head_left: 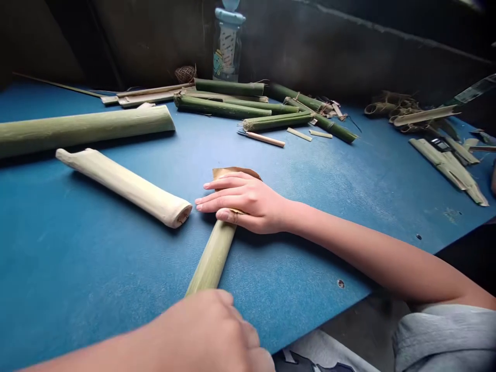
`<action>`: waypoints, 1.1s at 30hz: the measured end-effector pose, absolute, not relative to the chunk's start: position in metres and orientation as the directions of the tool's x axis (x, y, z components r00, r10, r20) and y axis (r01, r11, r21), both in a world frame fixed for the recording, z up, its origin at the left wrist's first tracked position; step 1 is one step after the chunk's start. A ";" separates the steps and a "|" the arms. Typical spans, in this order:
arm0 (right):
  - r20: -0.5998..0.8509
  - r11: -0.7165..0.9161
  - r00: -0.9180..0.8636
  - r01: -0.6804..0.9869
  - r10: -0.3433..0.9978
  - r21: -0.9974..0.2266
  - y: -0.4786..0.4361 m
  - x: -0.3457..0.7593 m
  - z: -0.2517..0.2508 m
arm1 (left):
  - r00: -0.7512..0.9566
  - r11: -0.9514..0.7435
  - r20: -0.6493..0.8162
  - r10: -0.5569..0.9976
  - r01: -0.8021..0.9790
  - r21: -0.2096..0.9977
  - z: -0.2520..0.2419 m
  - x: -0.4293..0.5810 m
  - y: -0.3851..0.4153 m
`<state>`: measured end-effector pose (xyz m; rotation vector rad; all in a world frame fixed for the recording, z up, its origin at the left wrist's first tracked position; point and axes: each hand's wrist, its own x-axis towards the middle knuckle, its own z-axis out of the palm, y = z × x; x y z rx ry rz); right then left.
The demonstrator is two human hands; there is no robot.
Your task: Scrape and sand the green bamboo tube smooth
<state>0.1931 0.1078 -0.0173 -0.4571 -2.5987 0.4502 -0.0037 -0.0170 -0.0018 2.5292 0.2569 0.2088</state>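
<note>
A pale green bamboo piece (214, 254) lies on the blue table (127, 263), pointing away from me. My left hand (220, 330) is closed around its near end, which the fist hides. Over the far end rests my right hand (248, 201), its fingers bent across a tan sheet, perhaps sandpaper (234, 170), that wraps the bamboo. The sheet's edges show beyond the fingers and by the thumb. Left of the right fingertips lies a peeled, whitish bamboo piece (129, 186), apart from the hand.
A thick green bamboo tube (85, 126) lies at the left. Several green stalks (225, 107) and a pencil-like stick (265, 139) lie at the back, before a clear bottle (227, 49). Split bamboo pieces (445, 160) are at the right.
</note>
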 end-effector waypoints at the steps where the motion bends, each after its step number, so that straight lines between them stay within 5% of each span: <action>1: 0.373 0.892 -0.844 0.235 0.384 -0.387 0.110 0.191 -0.018 | 0.976 -0.799 0.093 0.195 0.103 0.593 0.006 -0.006 -0.011; 10: 0.239 0.812 -0.830 0.361 0.504 -0.458 0.128 0.170 -0.013 | 0.981 -0.808 0.111 0.159 0.064 0.585 0.022 -0.050 0.017; 16: 0.354 0.899 -0.885 0.141 0.302 -0.414 0.097 0.164 -0.011 | 0.975 -0.798 0.124 0.186 0.076 0.598 0.018 -0.054 0.025; 20: 0.321 0.827 -0.785 0.397 0.530 -0.398 0.106 0.164 -0.014 | 0.971 -0.773 0.131 0.199 0.074 0.630 0.011 -0.057 0.023; 25: 0.302 0.917 -0.900 0.206 0.315 -0.342 0.099 0.160 -0.014 | 0.968 -0.784 0.179 0.177 0.029 0.621 0.001 -0.061 0.023; 30: 0.308 0.837 -0.800 0.393 0.515 -0.380 0.099 0.162 -0.013 | 0.965 -0.792 0.195 0.175 0.020 0.610 -0.002 -0.060 0.023; 33: 0.263 0.876 -0.879 0.280 0.399 -0.392 0.099 0.162 -0.011 | 0.963 -0.850 0.222 0.154 0.015 0.526 -0.006 -0.059 0.020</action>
